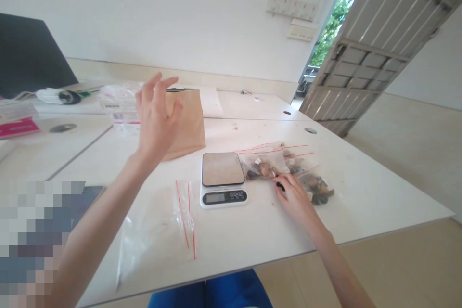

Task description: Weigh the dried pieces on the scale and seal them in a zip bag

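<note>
My left hand is raised above the white table, fingers spread, holding nothing, just in front of a brown paper bag. My right hand rests on the table, its fingers touching a clear zip bag filled with dark pebbles. More filled zip bags lie right beside it. A small digital kitchen scale with a bare platform stands between my hands. Empty clear zip bags with red seal lines lie flat near the table's front edge.
A dark laptop screen stands at the far left, with a white adapter, pink packets and clear packets around it. A dark phone lies at front left. An open slatted door is at the right.
</note>
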A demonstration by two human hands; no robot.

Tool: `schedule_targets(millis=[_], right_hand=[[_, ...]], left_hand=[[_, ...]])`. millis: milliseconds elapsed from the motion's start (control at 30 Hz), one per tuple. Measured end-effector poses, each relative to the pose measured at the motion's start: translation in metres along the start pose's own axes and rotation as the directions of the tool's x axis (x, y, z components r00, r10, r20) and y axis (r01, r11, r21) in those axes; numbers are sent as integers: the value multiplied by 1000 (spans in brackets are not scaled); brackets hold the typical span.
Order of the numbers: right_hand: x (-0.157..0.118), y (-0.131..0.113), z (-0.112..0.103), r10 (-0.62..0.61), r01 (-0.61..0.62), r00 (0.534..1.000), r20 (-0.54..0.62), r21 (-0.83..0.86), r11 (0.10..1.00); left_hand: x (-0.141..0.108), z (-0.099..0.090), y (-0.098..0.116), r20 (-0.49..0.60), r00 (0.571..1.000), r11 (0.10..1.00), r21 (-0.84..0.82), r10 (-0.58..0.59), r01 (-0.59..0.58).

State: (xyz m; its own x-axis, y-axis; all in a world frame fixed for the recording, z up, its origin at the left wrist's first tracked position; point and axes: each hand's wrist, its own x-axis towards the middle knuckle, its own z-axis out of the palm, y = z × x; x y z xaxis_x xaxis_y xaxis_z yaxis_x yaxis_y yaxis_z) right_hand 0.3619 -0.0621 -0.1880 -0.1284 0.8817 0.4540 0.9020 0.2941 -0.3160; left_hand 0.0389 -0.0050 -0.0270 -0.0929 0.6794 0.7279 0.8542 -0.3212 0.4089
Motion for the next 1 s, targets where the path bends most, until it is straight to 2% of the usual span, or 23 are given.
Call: schedule_targets(millis=[100, 167, 300, 367, 433, 533, 633, 700, 767, 867, 933, 1000], right_hand=[[-8, 13, 8, -59, 60, 998, 25, -54, 997], [-7, 19, 8, -81, 83, 995, 55, -34, 996], [5, 13, -6, -52, 50, 992, 117, 19, 999], [16, -2, -15, -52, 42, 984, 168, 66, 997], [30, -22, -20, -79, 50, 978, 193, 149, 988], [54, -55, -15, -120, 83, 986, 119, 281, 956], [77, -78, 3, -210, 167, 972, 108, 319, 933], [86, -81, 16, -280, 239, 954, 108, 291, 926], [90, -76, 28, -289, 269, 955, 66, 217, 938], [91, -58, 42, -168, 168, 985, 25, -8, 986], [89, -45, 48, -60, 72, 996, 71, -178, 981], [89, -33, 51, 4, 32, 991, 132, -270, 962]], left_hand=[[21, 6, -11, 141, 982, 930, 363, -123, 64], [30, 13, -22, 186, 967, 889, 451, -176, 75], [35, 27, -40, 154, 960, 956, 217, -235, 199], [34, 30, -43, 134, 968, 970, 146, -214, 194], [33, 31, -43, 105, 975, 971, 158, -198, 181], [34, 29, -41, 68, 973, 959, 198, -219, 202], [36, 26, -40, 45, 979, 967, 176, -196, 186], [36, 22, -40, 50, 982, 972, 161, -181, 171], [37, 18, -43, 67, 982, 973, 160, -177, 165], [37, 14, -46, 80, 974, 967, 158, -213, 198], [37, 13, -46, 78, 967, 962, 145, -243, 230], [37, 11, -45, 88, 964, 961, 138, -251, 238]])
